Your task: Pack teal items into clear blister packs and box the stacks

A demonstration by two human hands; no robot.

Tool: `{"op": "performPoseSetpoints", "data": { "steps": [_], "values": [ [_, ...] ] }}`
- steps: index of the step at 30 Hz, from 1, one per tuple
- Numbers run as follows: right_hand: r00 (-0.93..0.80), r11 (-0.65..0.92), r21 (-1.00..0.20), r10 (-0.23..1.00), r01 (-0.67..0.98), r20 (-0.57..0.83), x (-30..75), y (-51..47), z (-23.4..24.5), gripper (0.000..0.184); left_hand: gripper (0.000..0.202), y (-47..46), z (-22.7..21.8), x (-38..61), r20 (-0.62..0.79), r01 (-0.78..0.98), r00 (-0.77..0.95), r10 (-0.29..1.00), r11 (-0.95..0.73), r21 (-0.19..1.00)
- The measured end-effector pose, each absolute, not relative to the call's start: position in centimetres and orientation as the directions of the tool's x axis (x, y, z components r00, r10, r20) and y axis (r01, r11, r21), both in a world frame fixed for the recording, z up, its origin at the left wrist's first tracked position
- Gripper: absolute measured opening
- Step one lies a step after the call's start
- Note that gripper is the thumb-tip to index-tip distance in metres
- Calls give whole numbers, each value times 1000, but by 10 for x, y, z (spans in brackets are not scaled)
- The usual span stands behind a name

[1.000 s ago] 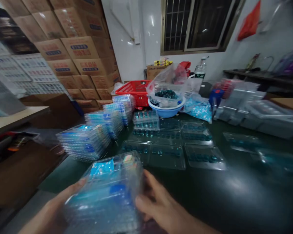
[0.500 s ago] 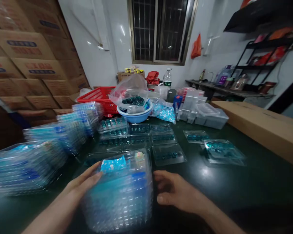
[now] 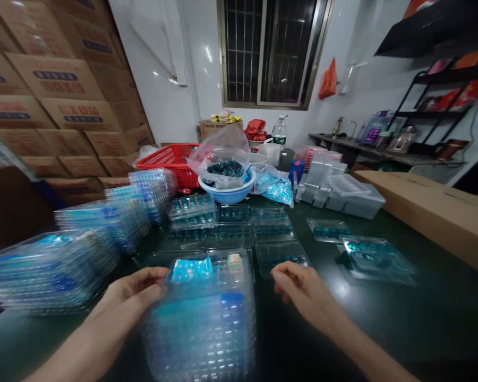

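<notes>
A clear plastic blister pack (image 3: 201, 329) stands tilted in front of me, or several nested ones. It has a light-blue dotted packet (image 3: 191, 269), a small pale block (image 3: 235, 259) and a blue part behind its ribbed cover, blurred by motion. My left hand (image 3: 129, 300) pinches the pack's left edge between thumb and fingers. On the other side, apart from the pack, my right hand (image 3: 302, 292) has its fingers curled together, with nothing visible in them. Its fingertips come close to the front edge of a clear tray (image 3: 281, 253) holding dark teal pieces.
Stacks of filled blister packs (image 3: 43, 270) line the left. Several teal-filled trays (image 3: 195, 209) lie ahead, others (image 3: 376, 254) to the right. Behind are a blue basin (image 3: 229, 195), a red basket (image 3: 171, 162) and plastic boxes (image 3: 354, 196). A long carton (image 3: 434, 207) borders the right.
My right hand has moved away from the pack's right side and slightly up, its fingers closing together. The view has turned a little left. My left hand stays on the pack.
</notes>
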State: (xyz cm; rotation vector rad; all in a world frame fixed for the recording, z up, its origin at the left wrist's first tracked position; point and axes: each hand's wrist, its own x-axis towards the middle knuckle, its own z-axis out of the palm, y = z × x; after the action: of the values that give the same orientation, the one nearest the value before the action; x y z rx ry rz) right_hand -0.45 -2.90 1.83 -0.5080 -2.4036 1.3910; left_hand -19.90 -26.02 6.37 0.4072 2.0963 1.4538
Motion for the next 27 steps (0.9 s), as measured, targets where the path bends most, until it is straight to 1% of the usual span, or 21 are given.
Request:
{"op": "performPoseSetpoints", "data": {
  "steps": [1, 2, 6, 8, 11, 13, 15, 17, 19, 21, 23, 25, 27],
  "values": [
    [-902, 389, -913, 428, 121, 63, -11, -38, 28, 33, 30, -259, 65, -198, -251, -36, -805, 538, 377, 925],
    [-910, 354, -928, 413, 118, 42, -17, -45, 37, 36, 29, -259, 65, -198, -211, 6, -824, 527, 379, 925],
    [-894, 384, -904, 448, 188, 4, -43, -56, 54, 40, 31, -257, 67, -199, -54, 155, -864, 500, 367, 917],
    [-894, 359, -912, 447, 200, -20, -50, -54, 57, 39, 32, -255, 71, -199, -31, 172, -855, 518, 340, 924],
    [-897, 272, -942, 438, 199, -63, -51, -51, 63, 33, 32, -252, 79, -197, -18, 153, -840, 542, 269, 951],
    [-897, 168, -967, 428, 194, -106, -49, -51, 68, 29, 30, -250, 82, -195, -2, 139, -835, 550, 214, 967],
    [-900, 7, -980, 397, 197, -178, -47, -50, 73, 26, 27, -250, 83, -193, -8, 112, -824, 566, 178, 978],
    [-907, -164, -969, 353, 184, -232, -45, -49, 77, 26, 28, -250, 81, -191, -41, 71, -807, 589, 166, 984],
    [-919, -280, -949, 316, 148, -237, -44, -46, 78, 26, 32, -249, 81, -190, -59, 54, -796, 603, 166, 985],
    [-928, -335, -938, 312, 92, -203, -41, -38, 77, 27, 36, -246, 84, -191, -38, 71, -796, 605, 155, 985],
    [-917, -345, -938, 362, 36, -169, -30, -25, 75, 26, 38, -243, 92, -194, 2, 97, -804, 595, 127, 987],
    [-880, -316, -949, 450, 2, -152, -9, -6, 71, 25, 36, -236, 102, -202, 62, 147, -817, 573, 103, 984],
    [-814, -239, -971, 559, 28, -161, 22, 16, 62, 25, 35, -225, 113, -211, 115, 245, -815, 568, 156, 957]
  ]
}}
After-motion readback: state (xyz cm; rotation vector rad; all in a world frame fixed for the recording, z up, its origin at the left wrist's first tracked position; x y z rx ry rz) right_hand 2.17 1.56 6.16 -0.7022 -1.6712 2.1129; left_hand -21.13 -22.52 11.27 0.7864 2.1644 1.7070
